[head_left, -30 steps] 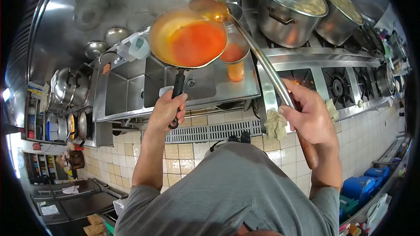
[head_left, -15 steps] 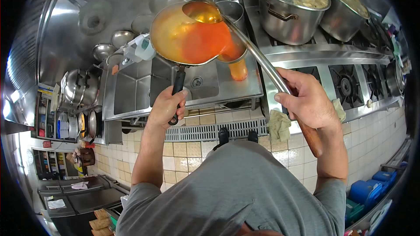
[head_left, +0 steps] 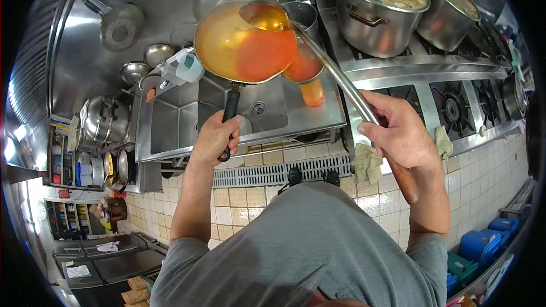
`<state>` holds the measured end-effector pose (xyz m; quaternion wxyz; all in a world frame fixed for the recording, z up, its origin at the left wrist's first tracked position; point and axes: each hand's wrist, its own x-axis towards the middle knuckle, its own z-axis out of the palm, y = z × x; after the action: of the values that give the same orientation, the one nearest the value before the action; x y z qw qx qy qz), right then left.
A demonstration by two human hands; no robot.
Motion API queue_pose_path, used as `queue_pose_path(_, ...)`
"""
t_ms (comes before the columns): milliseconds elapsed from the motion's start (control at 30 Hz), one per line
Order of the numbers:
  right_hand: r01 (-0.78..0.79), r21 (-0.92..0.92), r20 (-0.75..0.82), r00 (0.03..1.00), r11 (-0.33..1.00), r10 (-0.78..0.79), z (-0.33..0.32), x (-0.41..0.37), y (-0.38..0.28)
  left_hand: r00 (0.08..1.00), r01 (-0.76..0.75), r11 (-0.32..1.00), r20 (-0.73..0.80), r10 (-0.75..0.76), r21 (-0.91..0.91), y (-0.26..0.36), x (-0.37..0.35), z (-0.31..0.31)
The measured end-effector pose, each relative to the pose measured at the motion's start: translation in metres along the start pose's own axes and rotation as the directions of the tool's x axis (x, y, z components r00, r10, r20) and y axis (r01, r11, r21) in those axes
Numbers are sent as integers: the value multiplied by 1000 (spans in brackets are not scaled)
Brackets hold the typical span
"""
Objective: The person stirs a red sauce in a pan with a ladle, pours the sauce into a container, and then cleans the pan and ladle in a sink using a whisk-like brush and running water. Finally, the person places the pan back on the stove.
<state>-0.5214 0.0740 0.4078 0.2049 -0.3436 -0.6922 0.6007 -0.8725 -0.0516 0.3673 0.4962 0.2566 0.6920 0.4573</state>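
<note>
Steel sink [head_left: 170, 131] below; pan handle [head_left: 230, 115] inside left-hand fingers [head_left: 219, 133].

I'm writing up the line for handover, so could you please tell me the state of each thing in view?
Pan: tilted, sauce pooled at its lower lip.
Ladle: bowl at the pan's far rim.
Container: open, nearly full of orange sauce.
Stockpot: uncovered, full.
Burner: no flame visible.
Left hand: gripping the pan's handle.
Right hand: gripping the ladle's handle.
</note>
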Motion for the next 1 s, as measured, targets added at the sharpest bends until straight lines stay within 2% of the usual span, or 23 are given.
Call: queue_pose_path(1000, 61, 0, -47, 997, 998, -61, 2, -7, 8, 999, -44, 995, -2, 44, 87, 8, 2, -1)
